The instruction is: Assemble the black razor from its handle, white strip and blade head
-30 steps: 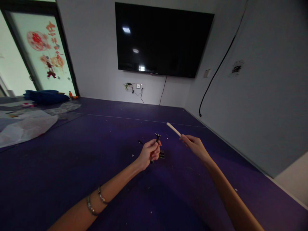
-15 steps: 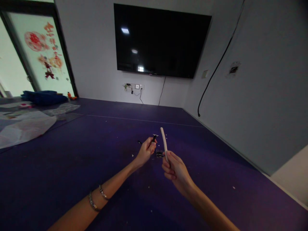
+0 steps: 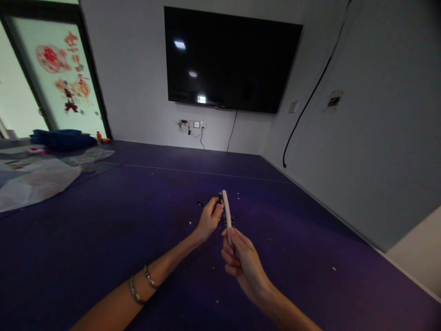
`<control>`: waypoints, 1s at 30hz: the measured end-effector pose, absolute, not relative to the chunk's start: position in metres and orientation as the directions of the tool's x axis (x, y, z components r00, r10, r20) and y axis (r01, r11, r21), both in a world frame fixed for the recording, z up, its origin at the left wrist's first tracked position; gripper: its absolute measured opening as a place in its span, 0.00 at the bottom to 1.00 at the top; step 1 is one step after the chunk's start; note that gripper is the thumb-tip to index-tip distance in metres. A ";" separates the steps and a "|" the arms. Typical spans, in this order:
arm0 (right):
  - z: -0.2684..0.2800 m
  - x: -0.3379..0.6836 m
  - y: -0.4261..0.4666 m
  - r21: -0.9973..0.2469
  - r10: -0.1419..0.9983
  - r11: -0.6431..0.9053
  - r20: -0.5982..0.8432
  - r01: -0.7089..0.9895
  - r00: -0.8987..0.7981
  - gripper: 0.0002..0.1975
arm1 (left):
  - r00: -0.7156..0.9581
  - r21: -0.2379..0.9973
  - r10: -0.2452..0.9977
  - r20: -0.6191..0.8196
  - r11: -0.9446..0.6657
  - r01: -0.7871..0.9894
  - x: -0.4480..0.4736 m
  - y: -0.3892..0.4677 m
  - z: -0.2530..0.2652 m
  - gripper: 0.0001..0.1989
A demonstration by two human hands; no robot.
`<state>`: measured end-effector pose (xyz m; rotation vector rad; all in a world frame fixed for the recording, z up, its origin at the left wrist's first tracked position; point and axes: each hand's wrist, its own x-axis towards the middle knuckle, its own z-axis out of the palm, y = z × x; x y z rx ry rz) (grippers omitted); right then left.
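Note:
My left hand point(image 3: 209, 218) is closed round the black handle of a small T-headed tool point(image 3: 219, 198) that looks like a razor; its head is now mostly covered by the rod. My right hand point(image 3: 243, 257) pinches the lower end of a slightly curved white rod point(image 3: 227, 211), which points up and away. The rod's upper part is right beside the tool's head; whether they touch I cannot tell. Behind the rod, a small dark pack point(image 3: 231, 221) lies partly hidden on the purple surface point(image 3: 138, 239). A small black object point(image 3: 200, 203) lies left of my left hand.
Small white scraps point(image 3: 334, 268) are scattered over the surface. Clear plastic sheeting point(image 3: 41, 181) and a blue cloth bundle point(image 3: 64, 139) lie at the left. A large television point(image 3: 230, 59) hangs on the far wall, and a black cable point(image 3: 306, 103) dangles along the right wall.
My right hand has moved left and a little nearer to me, bringing the white rod up against or beside the tool's head. My left hand has barely moved.

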<state>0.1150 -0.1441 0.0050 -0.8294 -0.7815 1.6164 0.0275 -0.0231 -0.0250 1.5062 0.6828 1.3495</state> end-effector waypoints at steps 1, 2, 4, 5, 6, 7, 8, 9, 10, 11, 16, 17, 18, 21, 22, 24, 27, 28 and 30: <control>0.006 0.114 -0.143 -0.833 0.984 -0.166 -0.109 -0.527 -0.138 0.15 | 0.233 0.907 0.880 0.415 -0.379 -0.183 0.028 -0.024 -0.026 0.08; 0.006 0.113 -0.142 -0.830 0.986 -0.160 -0.108 -0.534 -0.128 0.15 | 0.236 0.909 0.880 0.412 -0.378 -0.177 0.028 -0.024 -0.026 0.07; 0.002 0.109 -0.142 -0.823 0.987 -0.159 -0.120 -0.545 -0.106 0.16 | 0.239 0.918 0.888 0.393 -0.362 -0.164 0.030 -0.026 -0.027 0.07; -0.001 0.106 -0.144 -0.817 0.987 -0.163 -0.132 -0.552 -0.096 0.17 | 0.237 0.923 0.894 0.380 -0.351 -0.158 0.031 -0.026 -0.027 0.07; -0.004 0.103 -0.146 -0.810 0.985 -0.170 -0.146 -0.562 -0.088 0.17 | 0.233 0.927 0.900 0.369 -0.340 -0.158 0.031 -0.027 -0.027 0.07; -0.006 0.101 -0.149 -0.801 0.983 -0.180 -0.161 -0.570 -0.085 0.17 | 0.225 0.929 0.905 0.362 -0.331 -0.163 0.032 -0.027 -0.027 0.07; -0.007 0.099 -0.151 -0.794 0.981 -0.193 -0.173 -0.577 -0.089 0.18 | 0.218 0.930 0.908 0.357 -0.326 -0.168 0.032 -0.027 -0.028 0.07; -0.008 0.097 -0.152 -0.789 0.979 -0.202 -0.178 -0.581 -0.098 0.18 | 0.214 0.931 0.910 0.356 -0.324 -0.170 0.033 -0.027 -0.029 0.07; -0.007 0.097 -0.153 -0.787 0.979 -0.203 -0.173 -0.582 -0.108 0.18 | 0.214 0.930 0.910 0.356 -0.324 -0.172 0.033 -0.027 -0.030 0.07; -0.004 0.097 -0.152 -0.790 0.981 -0.195 -0.158 -0.581 -0.114 0.18 | 0.216 0.929 0.908 0.359 -0.326 -0.173 0.033 -0.027 -0.032 0.07; 0.002 0.098 -0.142 -0.813 0.985 -0.168 -0.122 -0.558 -0.119 0.18 | 0.194 0.903 0.884 0.425 -0.398 -0.163 0.032 -0.026 -0.033 0.07; -0.001 0.097 -0.142 -0.812 0.982 -0.188 -0.140 -0.552 -0.129 0.18 | 0.190 0.903 0.885 0.424 -0.397 -0.165 0.032 -0.026 -0.032 0.07; -0.004 0.095 -0.143 -0.809 0.976 -0.216 -0.164 -0.547 -0.142 0.19 | 0.189 0.907 0.891 0.413 -0.383 -0.175 0.032 -0.026 -0.031 0.07; -0.011 0.091 -0.148 -0.790 0.961 -0.275 -0.218 -0.548 -0.168 0.19 | 0.194 0.923 0.912 0.361 -0.320 -0.215 0.033 -0.025 -0.029 0.07; -0.010 0.091 -0.148 -0.786 0.962 -0.273 -0.216 -0.555 -0.167 0.19 | 0.193 0.926 0.916 0.351 -0.308 -0.219 0.033 -0.025 -0.029 0.07; -0.006 0.093 -0.146 -0.782 0.972 -0.234 -0.176 -0.577 -0.155 0.18 | 0.190 0.929 0.920 0.342 -0.301 -0.213 0.033 -0.025 -0.030 0.08; 0.004 0.099 -0.139 -0.776 0.981 -0.188 -0.122 -0.603 -0.149 0.17 | 0.180 0.923 0.914 0.364 -0.327 -0.202 0.034 -0.027 -0.030 0.08; 0.005 0.099 -0.137 -0.774 0.981 -0.190 -0.121 -0.604 -0.154 0.17 | 0.176 0.920 0.911 0.373 -0.339 -0.198 0.034 -0.027 -0.030 0.08; 0.004 0.098 -0.137 -0.769 0.976 -0.211 -0.138 -0.604 -0.166 0.17 | 0.174 0.920 0.911 0.375 -0.342 -0.190 0.034 -0.028 -0.030 0.08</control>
